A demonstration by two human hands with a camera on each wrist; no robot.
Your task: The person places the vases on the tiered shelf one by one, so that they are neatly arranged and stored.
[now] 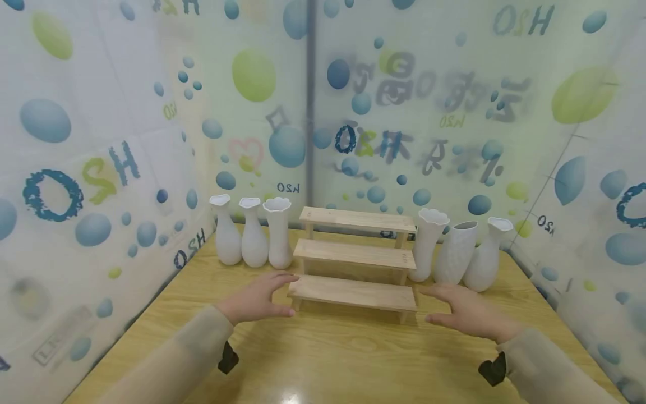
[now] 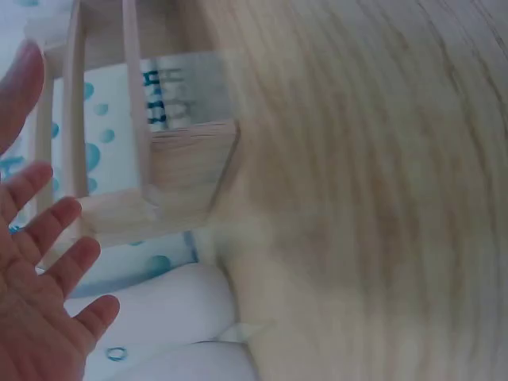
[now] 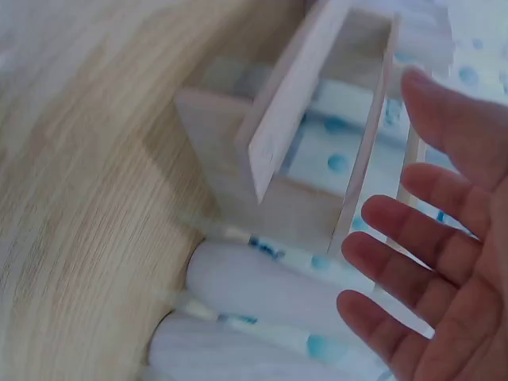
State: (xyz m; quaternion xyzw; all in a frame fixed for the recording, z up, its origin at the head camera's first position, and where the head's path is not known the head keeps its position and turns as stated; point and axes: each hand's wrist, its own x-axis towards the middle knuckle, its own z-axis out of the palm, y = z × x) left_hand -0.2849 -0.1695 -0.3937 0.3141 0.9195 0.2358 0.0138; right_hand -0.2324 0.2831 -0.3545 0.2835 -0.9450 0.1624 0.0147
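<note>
A three-step wooden display stand [image 1: 353,292] stands on the table between both hands. My left hand [image 1: 257,297] is at the stand's left end, fingers straight, holding nothing; whether its fingertips touch the lowest step cannot be told. My right hand [image 1: 471,311] is a little off the stand's right end, thumb apart from the fingers, also holding nothing. Three white vases, one a ruffled-rim vase [image 1: 278,233], stand left of the stand. To its right are three more, including a textured vase [image 1: 456,255]. In both wrist views the fingers are spread beside the stand.
The wood-grain table [image 1: 323,353] runs up to patterned curtains [image 1: 429,112] at the back and on both sides. A narrow-necked vase [image 1: 227,238] is leftmost, near the left curtain. Another narrow-necked vase [image 1: 485,261] leans close to the textured one at the right.
</note>
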